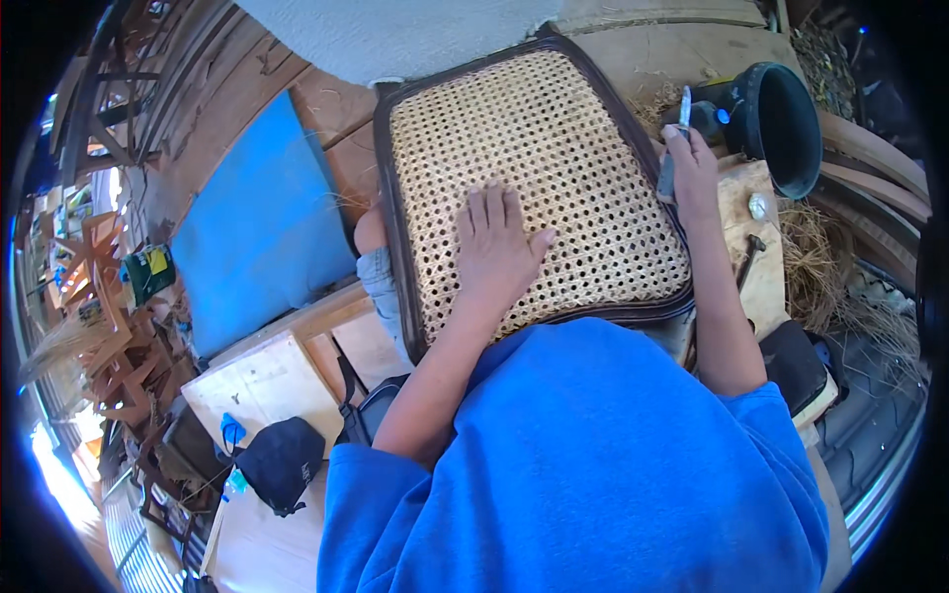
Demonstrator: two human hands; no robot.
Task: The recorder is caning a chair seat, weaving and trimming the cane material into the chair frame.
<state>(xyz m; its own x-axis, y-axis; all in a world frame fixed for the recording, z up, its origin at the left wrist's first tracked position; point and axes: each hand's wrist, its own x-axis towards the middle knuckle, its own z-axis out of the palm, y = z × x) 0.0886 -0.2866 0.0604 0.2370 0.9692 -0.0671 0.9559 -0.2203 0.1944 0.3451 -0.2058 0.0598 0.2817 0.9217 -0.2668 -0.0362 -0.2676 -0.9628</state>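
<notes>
A woven cane panel (593,237) in a dark brown curved frame lies across my lap in the head view, dotted with small holes. My left hand (499,247) rests flat on the middle of the weave, fingers stretched out and slightly apart. At the panel's right edge, my right hand (695,173) is closed round a knife (684,106) with a pale metal blade pointing away from me. Part of my bare knee (369,229) shows beside the frame's left side. My blue shirt hides the area just in front of my body.
A blue sheet (257,227) lies at left, above light boards (247,366) and a black cloth bag (287,455). At right stand a dark bucket (791,128), a tool (746,257) on a plywood board (766,296), and straw-like fibres (811,257). Wooden pieces (129,366) pile up far left.
</notes>
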